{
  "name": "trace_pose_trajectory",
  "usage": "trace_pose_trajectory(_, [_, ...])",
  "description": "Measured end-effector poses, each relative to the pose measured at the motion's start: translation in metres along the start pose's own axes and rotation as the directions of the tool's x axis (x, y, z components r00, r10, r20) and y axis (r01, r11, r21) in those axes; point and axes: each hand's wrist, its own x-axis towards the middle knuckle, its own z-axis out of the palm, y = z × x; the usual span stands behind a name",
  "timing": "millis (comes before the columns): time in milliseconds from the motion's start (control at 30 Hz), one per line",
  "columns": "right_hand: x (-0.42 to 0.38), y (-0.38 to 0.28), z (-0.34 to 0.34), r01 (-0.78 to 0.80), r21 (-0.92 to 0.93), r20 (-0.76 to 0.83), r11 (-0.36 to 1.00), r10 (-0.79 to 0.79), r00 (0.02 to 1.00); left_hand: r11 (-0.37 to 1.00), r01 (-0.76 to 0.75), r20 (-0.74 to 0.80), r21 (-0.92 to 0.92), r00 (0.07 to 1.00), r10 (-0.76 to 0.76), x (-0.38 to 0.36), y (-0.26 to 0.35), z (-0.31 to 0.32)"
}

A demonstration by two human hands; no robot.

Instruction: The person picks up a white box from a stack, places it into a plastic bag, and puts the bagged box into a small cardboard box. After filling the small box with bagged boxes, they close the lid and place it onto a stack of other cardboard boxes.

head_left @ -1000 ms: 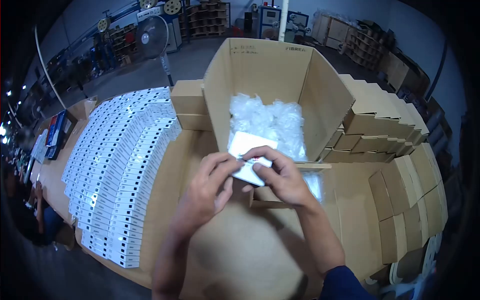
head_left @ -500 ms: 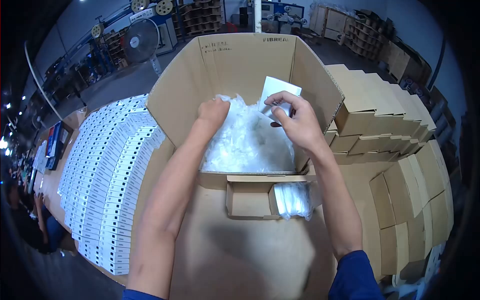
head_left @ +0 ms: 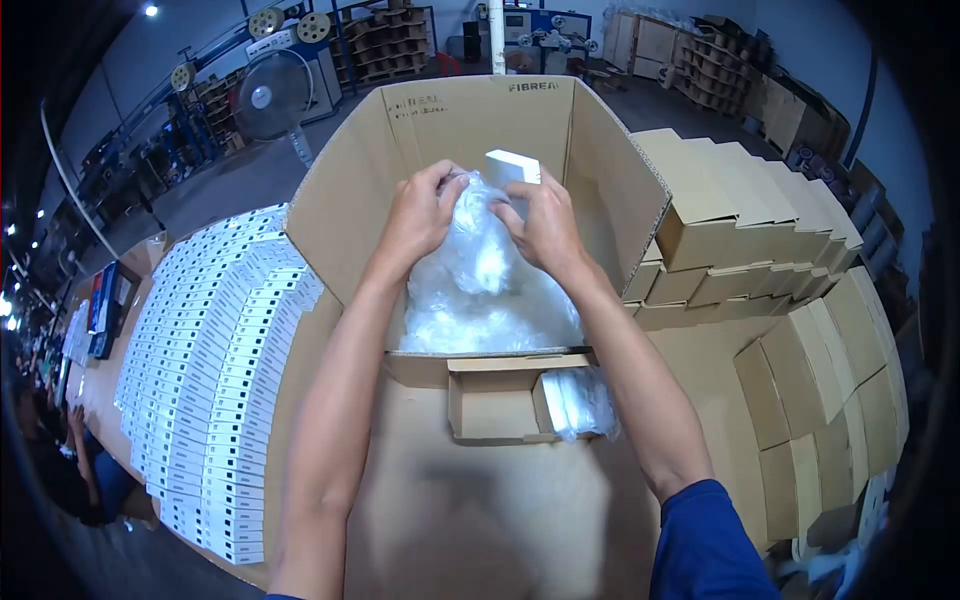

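Note:
My left hand [head_left: 424, 208] pinches the upper edge of a clear plastic bag [head_left: 478, 235], lifted above a heap of similar bags [head_left: 440, 325] inside the large cardboard box [head_left: 480, 130]. A flat white box [head_left: 513, 163] stands up behind the fingers of my right hand [head_left: 545, 222], which grips it while thumb and fingers meet the other side of the bag's top. Just below the large box is a small open carton [head_left: 500, 438], with bagged items [head_left: 580, 402] packed in its right end.
Long rows of white boxes [head_left: 215, 380] stand at the left. Folded brown cartons [head_left: 740, 180] are stacked at the right, above more open cartons [head_left: 825, 390]. A fan [head_left: 270, 95] stands behind on the left, and a person [head_left: 75, 450] sits at the far left.
My left hand has drawn a plastic bag up from the heap. My right hand has moved left and down with the white box, bringing its fingers to the bag.

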Motion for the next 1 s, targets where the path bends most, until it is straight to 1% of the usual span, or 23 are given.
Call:
trace_pose_trajectory(33, [-0.001,-0.001,-0.002,-0.006,-0.029,0.023,1.000,0.007,1.000,1.000,0.014,-0.028,0.012,1.000,-0.014,-0.001,-0.005,0.002])
trace_pose_trajectory(133, [-0.004,-0.003,-0.010,-0.108,0.017,-0.005,0.994,0.108,0.994,0.989,-0.025,-0.072,0.143,0.997,0.036,0.001,-0.022,0.006])
trace_pose_trajectory(233, [-0.007,-0.003,-0.012,-0.162,-0.027,-0.054,0.986,0.160,0.986,0.924,-0.134,-0.034,0.359,0.987,0.156,0.004,-0.033,0.011])
trace_pose_trajectory(267, [-0.008,-0.004,-0.013,-0.173,-0.036,-0.067,0.984,0.170,0.983,0.899,-0.164,-0.135,0.406,0.962,0.236,0.003,-0.034,0.014])
trace_pose_trajectory(300, [-0.007,-0.002,-0.015,-0.170,-0.066,-0.121,0.983,0.162,0.979,0.870,-0.183,-0.233,0.457,0.920,0.316,0.001,-0.028,0.017])
trace_pose_trajectory(333, [-0.007,-0.001,-0.016,-0.197,-0.036,-0.150,0.980,0.190,0.970,0.838,-0.196,-0.321,0.510,0.860,0.397,0.001,-0.022,0.019])
trace_pose_trajectory(367, [-0.006,0.000,-0.017,-0.225,-0.004,-0.181,0.974,0.221,0.958,0.905,-0.161,-0.377,0.394,0.870,0.319,0.001,-0.019,0.018])
trace_pose_trajectory(400, [-0.007,0.000,-0.018,-0.255,0.030,-0.213,0.966,0.256,0.943,0.953,-0.064,-0.385,0.297,0.905,0.181,-0.004,-0.010,0.017])
trace_pose_trajectory(433, [-0.007,0.002,-0.016,-0.223,0.001,-0.241,0.975,0.217,0.946,0.979,0.039,-0.377,0.200,0.925,0.040,-0.013,0.006,0.015])
trace_pose_trajectory(467, [-0.008,0.002,-0.014,-0.262,0.045,-0.233,0.964,0.265,0.936,0.983,0.149,-0.355,0.104,0.929,-0.103,-0.022,0.016,0.014])
trace_pose_trajectory(500, [-0.007,0.000,-0.013,-0.296,0.087,-0.224,0.951,0.308,0.925,0.950,0.307,-0.262,0.057,0.923,-0.283,-0.027,0.016,0.018])
trace_pose_trajectory(567, [-0.006,-0.008,-0.013,-0.359,0.139,-0.182,0.923,0.380,0.907,0.944,0.328,-0.138,-0.040,0.934,-0.330,-0.033,-0.012,0.034])
trace_pose_trajectory(633, [-0.008,-0.009,-0.014,-0.375,0.107,-0.143,0.921,0.387,0.911,0.916,0.370,-0.033,-0.156,0.925,-0.379,-0.032,-0.018,0.036])
trace_pose_trajectory(667, [-0.008,-0.010,-0.015,-0.380,0.091,-0.127,0.920,0.389,0.912,0.929,0.341,-0.089,-0.143,0.930,-0.355,-0.030,-0.021,0.035])
trace_pose_trajectory(733, [-0.014,0.001,-0.010,-0.229,-0.007,-0.185,0.973,0.224,0.957,0.951,0.288,-0.198,-0.115,0.931,-0.306,-0.027,-0.014,0.026])
trace_pose_trajectory(767, [-0.016,0.007,-0.007,-0.152,-0.057,-0.206,0.987,0.137,0.969,0.981,0.185,-0.215,-0.056,0.957,-0.193,-0.027,-0.014,0.022])
trace_pose_trajectory(867, [-0.019,0.012,-0.003,-0.119,-0.047,-0.171,0.992,0.109,0.979,0.997,0.078,-0.258,-0.003,0.963,-0.076,-0.030,-0.002,0.013])
trace_pose_trajectory(900, [-0.017,0.002,-0.006,-0.208,-0.043,-0.121,0.977,0.202,0.972,0.992,0.072,-0.242,-0.104,0.966,-0.095,-0.032,-0.004,0.013])
trace_pose_trajectory(967, [-0.012,-0.009,-0.015,-0.378,0.162,0.061,0.912,0.373,0.926,0.951,0.057,-0.206,-0.304,0.971,-0.124,-0.034,-0.007,0.013])
trace_pose_trajectory(1000, [-0.010,-0.012,-0.018,-0.463,0.249,0.161,0.851,0.435,0.886,0.934,0.040,-0.230,-0.354,0.965,-0.128,-0.036,-0.003,0.013])
